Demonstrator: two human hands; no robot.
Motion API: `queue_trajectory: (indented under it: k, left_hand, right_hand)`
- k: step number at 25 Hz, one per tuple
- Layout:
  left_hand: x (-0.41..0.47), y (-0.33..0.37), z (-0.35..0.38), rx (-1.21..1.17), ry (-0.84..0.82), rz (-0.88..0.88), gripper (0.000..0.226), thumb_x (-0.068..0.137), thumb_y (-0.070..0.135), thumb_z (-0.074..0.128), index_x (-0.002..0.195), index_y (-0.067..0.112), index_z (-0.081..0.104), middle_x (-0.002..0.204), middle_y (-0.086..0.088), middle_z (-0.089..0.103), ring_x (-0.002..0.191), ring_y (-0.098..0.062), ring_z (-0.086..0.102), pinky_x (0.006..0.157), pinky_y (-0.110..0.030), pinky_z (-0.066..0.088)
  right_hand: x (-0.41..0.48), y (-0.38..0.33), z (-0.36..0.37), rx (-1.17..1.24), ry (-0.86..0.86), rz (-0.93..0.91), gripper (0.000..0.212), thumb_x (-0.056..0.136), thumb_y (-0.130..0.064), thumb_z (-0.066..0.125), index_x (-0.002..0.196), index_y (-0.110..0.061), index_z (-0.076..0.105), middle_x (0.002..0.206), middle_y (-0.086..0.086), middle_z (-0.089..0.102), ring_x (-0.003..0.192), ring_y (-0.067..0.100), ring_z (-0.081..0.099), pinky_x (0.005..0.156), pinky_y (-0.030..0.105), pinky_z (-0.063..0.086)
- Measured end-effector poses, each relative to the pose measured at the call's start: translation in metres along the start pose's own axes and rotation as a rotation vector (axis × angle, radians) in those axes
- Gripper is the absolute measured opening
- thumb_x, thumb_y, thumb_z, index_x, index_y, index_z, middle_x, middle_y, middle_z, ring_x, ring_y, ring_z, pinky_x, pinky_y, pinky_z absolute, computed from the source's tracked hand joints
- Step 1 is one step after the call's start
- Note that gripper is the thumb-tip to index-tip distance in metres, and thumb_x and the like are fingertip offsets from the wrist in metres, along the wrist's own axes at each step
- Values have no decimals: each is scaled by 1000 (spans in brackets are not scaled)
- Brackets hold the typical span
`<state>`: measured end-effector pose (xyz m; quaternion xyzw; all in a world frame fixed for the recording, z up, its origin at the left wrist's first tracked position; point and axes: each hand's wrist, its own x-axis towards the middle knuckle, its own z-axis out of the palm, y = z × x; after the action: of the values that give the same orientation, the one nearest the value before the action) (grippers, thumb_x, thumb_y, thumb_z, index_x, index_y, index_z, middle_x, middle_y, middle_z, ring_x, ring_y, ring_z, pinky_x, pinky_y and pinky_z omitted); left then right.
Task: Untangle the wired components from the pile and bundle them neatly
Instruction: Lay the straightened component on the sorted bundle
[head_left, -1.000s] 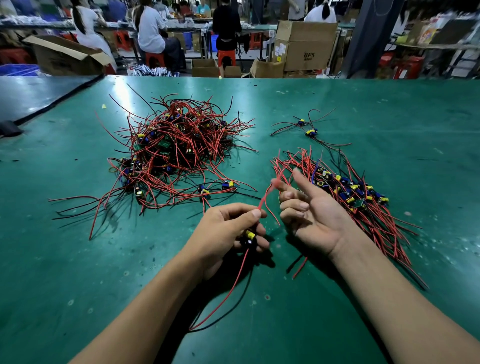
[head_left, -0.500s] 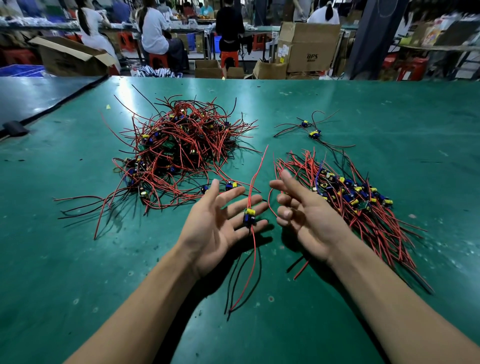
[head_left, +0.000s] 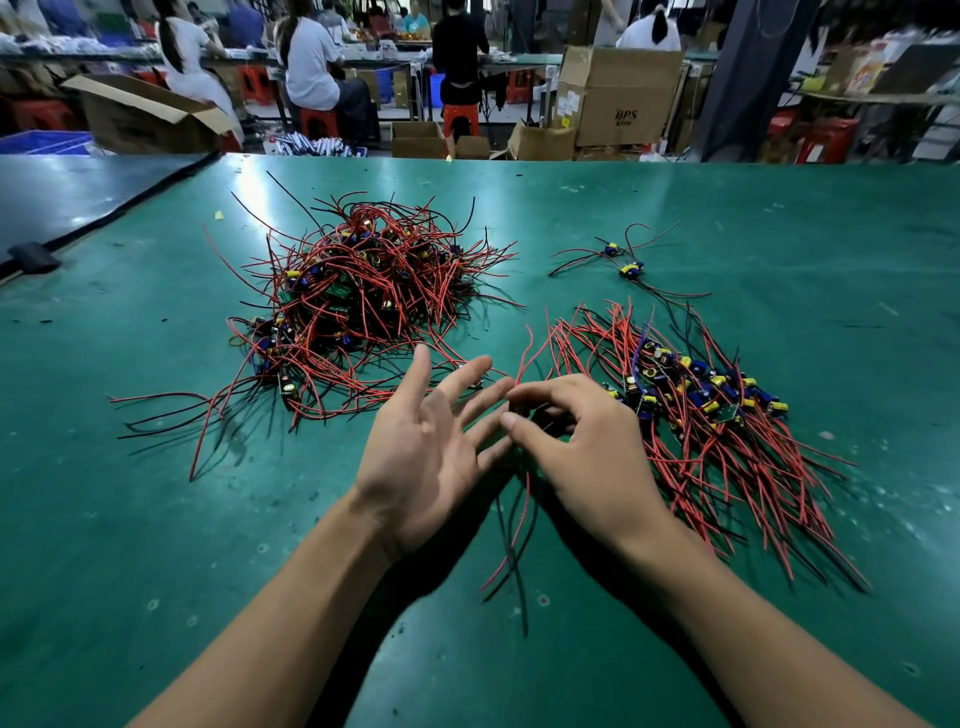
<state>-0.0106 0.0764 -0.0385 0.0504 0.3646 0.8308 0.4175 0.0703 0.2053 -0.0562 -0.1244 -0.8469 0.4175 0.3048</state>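
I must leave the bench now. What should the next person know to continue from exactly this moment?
Left hand: open, palm up, holding nothing.
Right hand: fingers curled round one wired component, whose leads hang down to the table.
Done: a combed bundle lies right of the hands, leads roughly parallel.
Left: the tangled pile, far left, is large. Two loose components lie beyond the bundle. No tie is visible on the bundle.

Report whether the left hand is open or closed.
Open: the left hand is palm up, fingers spread straight, gripping nothing; the right hand pinches the wired component.
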Motion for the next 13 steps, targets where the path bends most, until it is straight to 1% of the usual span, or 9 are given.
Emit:
queue_trajectory:
  k: [1,2,4,5,6,8,10,11,13]
  left_hand:
    - [1,-1,-1,36,40,24,59,96,52,40,131,7,54,129,-17,61,120,-27,60,100,-40,50]
    - [3,0,-2,84,88,72,50,98,44,43,124,4,58,117,-16,66,110,-25,66,96,-37,53]
    - [4,3,-5,232,215,234,28,98,24,50,108,1,63,88,-11,68,75,-16,69,69,-27,59]
    - [4,5,-9,367,311,328,17,96,17,55,101,3,64,79,-7,65,62,-12,63,56,-25,55]
    - [3,7,-15,558,421,422,8,94,13,59,95,7,65,75,-4,63,55,-9,59,52,-26,51]
    - [3,9,-25,948,577,571,4,89,15,66,92,17,65,79,-1,65,65,-11,62,62,-33,51]
    - [5,7,-29,1218,605,601,18,85,17,70,102,21,65,93,-1,63,86,-19,64,81,-42,53]
    - [7,6,-31,1312,606,593,28,84,18,71,110,21,64,100,-1,59,92,-20,62,88,-43,52]
    - [10,5,-34,1414,604,582,43,83,19,72,125,21,61,112,-2,49,94,-23,59,95,-41,49]
  right_hand:
    - [3,1,-3,-9,38,-8,17,84,-15,78,100,-17,76,98,-3,70,88,8,66,87,26,52]
    - [6,2,-7,-27,79,-11,17,84,-14,77,101,-17,76,98,-3,70,86,7,65,87,24,51]
    - [13,7,-16,-83,152,8,18,86,-12,75,104,-15,76,102,-1,69,88,7,64,88,16,48]
    - [16,10,-20,-117,173,28,19,87,-11,73,106,-14,76,104,1,68,90,10,64,89,12,44]
    - [18,12,-23,-147,188,46,20,88,-11,72,108,-13,76,106,2,65,92,13,63,88,7,40]
    - [18,14,-24,-195,212,42,21,88,-10,72,109,-10,76,107,3,59,91,13,58,85,-2,31]
    - [15,11,-21,-214,214,-29,18,88,-10,72,106,-8,76,104,2,59,91,12,56,87,0,31]
    - [13,9,-18,-214,194,-78,16,89,-10,71,104,-8,77,102,3,60,92,14,57,89,5,35]
    - [9,8,-13,-221,139,-174,14,89,-13,69,100,-9,77,98,2,63,92,17,60,92,24,45]
